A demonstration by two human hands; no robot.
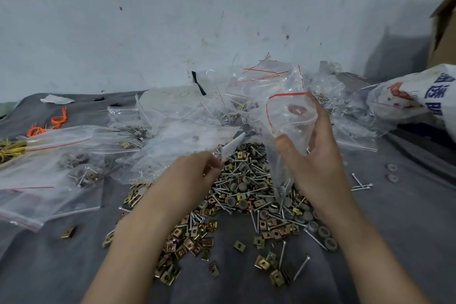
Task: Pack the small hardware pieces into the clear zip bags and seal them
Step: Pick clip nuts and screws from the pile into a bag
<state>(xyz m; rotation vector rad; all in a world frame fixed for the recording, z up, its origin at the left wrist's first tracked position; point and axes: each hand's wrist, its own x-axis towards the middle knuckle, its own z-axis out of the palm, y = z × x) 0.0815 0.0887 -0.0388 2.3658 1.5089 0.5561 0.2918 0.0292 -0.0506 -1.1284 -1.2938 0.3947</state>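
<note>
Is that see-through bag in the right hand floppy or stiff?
Probably floppy: the clear bag crumples where the right hand holds it. Likely light: only a few pieces sit at its bottom. Shiny film may slip.

Two hands [195, 170] [313, 155], one held bag [291, 116], one box [444, 32], one sack [414, 96]

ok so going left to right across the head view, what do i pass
yellow bands → orange bands → left hand → right hand gripping the zip bag → loose washers → printed sack
</note>
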